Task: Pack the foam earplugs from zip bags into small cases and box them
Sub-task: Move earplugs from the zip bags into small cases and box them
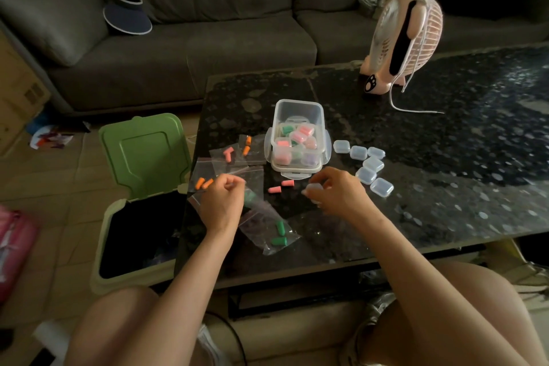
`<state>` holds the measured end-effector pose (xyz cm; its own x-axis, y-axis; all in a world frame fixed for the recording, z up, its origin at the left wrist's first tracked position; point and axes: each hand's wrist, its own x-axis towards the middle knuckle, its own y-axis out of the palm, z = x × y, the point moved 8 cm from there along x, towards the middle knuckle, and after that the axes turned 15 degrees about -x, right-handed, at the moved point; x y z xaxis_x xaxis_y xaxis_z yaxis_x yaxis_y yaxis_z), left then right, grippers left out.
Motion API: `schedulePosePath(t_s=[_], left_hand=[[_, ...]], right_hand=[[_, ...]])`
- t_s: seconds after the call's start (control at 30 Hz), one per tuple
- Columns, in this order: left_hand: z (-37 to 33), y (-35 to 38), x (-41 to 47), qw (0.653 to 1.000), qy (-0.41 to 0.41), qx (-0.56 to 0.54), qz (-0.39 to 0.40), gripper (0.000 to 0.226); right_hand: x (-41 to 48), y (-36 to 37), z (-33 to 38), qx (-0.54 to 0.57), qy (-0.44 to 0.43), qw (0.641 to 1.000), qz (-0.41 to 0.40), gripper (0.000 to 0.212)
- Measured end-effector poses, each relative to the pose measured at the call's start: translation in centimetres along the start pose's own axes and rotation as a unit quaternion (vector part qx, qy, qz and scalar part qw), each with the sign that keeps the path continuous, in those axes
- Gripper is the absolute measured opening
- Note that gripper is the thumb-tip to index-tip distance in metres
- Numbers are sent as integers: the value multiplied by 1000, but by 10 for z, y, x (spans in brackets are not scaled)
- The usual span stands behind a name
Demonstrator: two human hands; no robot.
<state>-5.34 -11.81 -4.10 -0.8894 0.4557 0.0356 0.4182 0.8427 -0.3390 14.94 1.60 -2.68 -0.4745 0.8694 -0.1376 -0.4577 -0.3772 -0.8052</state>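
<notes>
A clear plastic box (298,111) on the dark table (445,157) holds several small cases with pink, green and purple earplugs. Several empty clear cases (371,166) lie to its right. Two loose pink earplugs (280,186) lie in front of the box. Zip bags with orange (204,183), pink (228,154) and green earplugs (279,233) are spread at the table's left end. My right hand (335,192) holds a small clear case (314,188). My left hand (221,200) is curled over the bags; what it pinches is hard to tell.
A bin (133,246) with a raised green lid (145,151) stands at the table's left edge. A pink desk fan (407,30) with a trailing cord stands at the table's far side. A sofa (208,24) with a visor lies beyond.
</notes>
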Motion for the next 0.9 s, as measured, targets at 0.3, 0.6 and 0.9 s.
schedulePosePath(t_s=[0.3, 0.6, 0.9], left_hand=[[-29, 7, -13, 960, 249, 64, 110, 30], [-36, 25, -38, 938, 229, -82, 249, 34], [-45, 23, -41, 929, 281, -64, 232, 32]], right_hand=[[-10, 23, 31, 319, 7, 939, 129, 29], [-14, 41, 51, 360, -38, 913, 188, 46], [-14, 46, 56, 406, -44, 891, 197, 25]])
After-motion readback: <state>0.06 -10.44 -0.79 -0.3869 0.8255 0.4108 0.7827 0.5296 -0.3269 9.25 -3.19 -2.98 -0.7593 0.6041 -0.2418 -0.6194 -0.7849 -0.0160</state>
